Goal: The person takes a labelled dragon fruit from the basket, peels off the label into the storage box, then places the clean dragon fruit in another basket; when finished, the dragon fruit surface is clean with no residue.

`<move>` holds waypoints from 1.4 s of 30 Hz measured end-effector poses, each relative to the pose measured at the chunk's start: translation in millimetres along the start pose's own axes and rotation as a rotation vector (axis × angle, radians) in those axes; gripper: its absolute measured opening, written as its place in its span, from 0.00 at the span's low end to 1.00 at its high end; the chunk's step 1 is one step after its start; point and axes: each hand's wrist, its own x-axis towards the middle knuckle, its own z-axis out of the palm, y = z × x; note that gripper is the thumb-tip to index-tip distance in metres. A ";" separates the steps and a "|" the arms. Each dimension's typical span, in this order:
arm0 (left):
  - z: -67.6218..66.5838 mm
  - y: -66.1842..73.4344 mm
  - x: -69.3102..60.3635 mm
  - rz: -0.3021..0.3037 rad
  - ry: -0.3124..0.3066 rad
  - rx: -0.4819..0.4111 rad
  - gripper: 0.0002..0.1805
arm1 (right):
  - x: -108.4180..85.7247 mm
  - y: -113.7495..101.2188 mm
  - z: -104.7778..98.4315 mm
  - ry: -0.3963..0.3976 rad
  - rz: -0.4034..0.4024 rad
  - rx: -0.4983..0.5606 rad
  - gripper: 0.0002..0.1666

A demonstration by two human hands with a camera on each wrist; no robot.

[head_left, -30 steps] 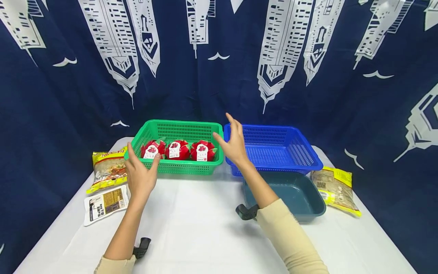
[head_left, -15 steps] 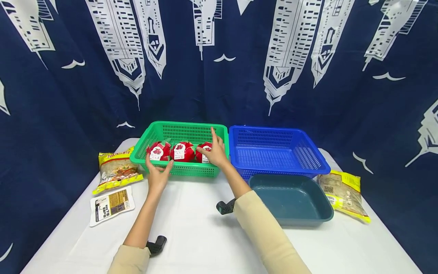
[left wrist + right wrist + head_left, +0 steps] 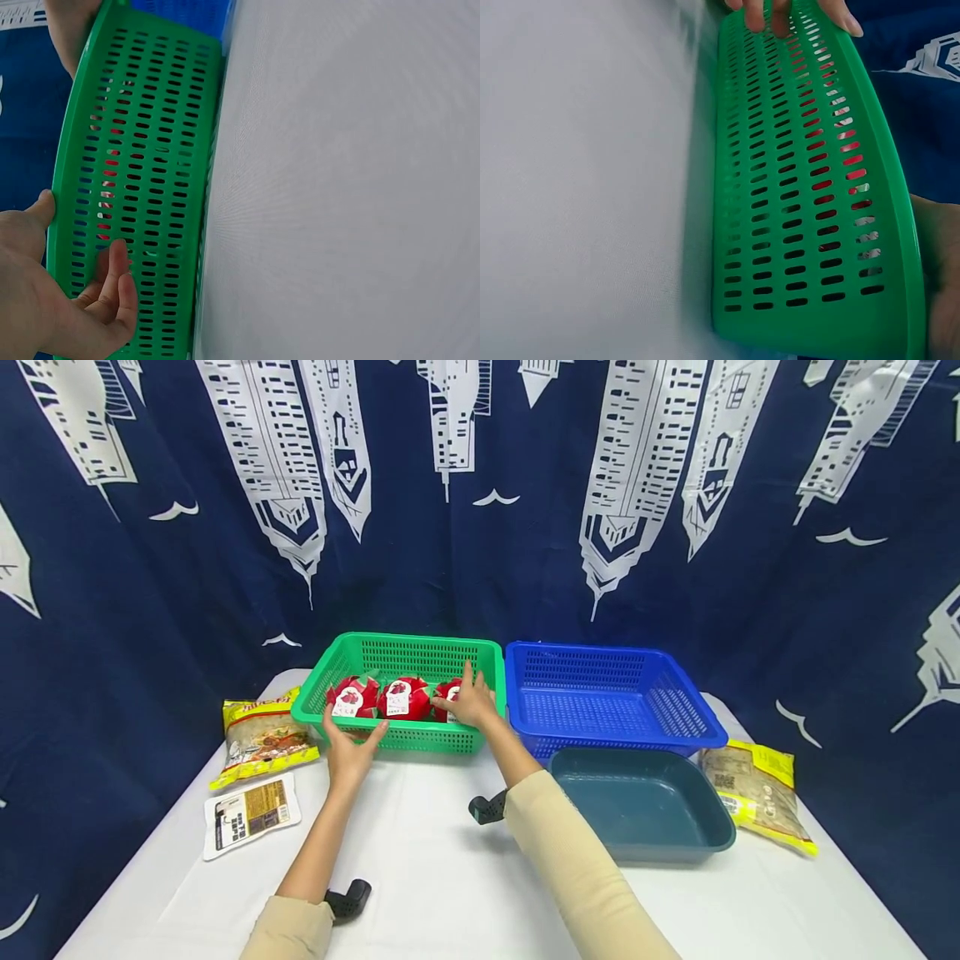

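Note:
Red packages with white labels, at left (image 3: 352,697), middle (image 3: 405,698) and right (image 3: 444,693), lie in a row inside the green basket (image 3: 423,740). My left hand (image 3: 349,755) is at the basket's front left; in the left wrist view this hand (image 3: 60,292) has its thumb at the rim and its bent fingers by the outer wall (image 3: 161,187). Over the front rim near the right end reaches my right hand (image 3: 474,700), fingers spread, partly covering the right package. In the right wrist view only part of that hand (image 3: 939,270) shows beyond the rim; its fingertips are hidden.
A blue basket (image 3: 600,710) stands right of the green one, with a dark teal tray (image 3: 645,810) before it. Yellow bags lie at left (image 3: 270,735) and right (image 3: 757,785); a white pouch (image 3: 251,814) is at front left. A patterned navy cloth (image 3: 480,568) hangs behind.
From wide apart, both hands have come closer together: the left moved right to the basket's front, the right moved left over the right package. The packages keep their places in the basket.

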 end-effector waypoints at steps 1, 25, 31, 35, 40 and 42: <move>0.0 -0.2 0.0 -0.002 -0.001 0.005 0.54 | 0.6 0.4 1.1 -0.003 0.009 -0.021 0.59; -0.2 -4.8 2.6 -0.003 -0.017 0.029 0.54 | 12.5 -0.2 12.0 0.007 0.077 -0.236 0.60; 0.0 -5.4 2.3 0.005 -0.014 0.038 0.54 | 5.5 -2.5 8.9 0.008 0.059 -0.222 0.54; -0.4 -4.9 2.6 0.010 -0.009 0.036 0.54 | 4.6 -4.6 7.5 0.008 0.036 -0.248 0.52; -0.6 -3.6 2.3 0.011 -0.010 0.031 0.53 | 8.2 -3.9 6.9 -0.007 0.021 -0.286 0.53; -0.8 -3.4 1.9 0.007 -0.014 0.033 0.53 | 9.4 -3.2 6.9 -0.017 0.018 -0.302 0.53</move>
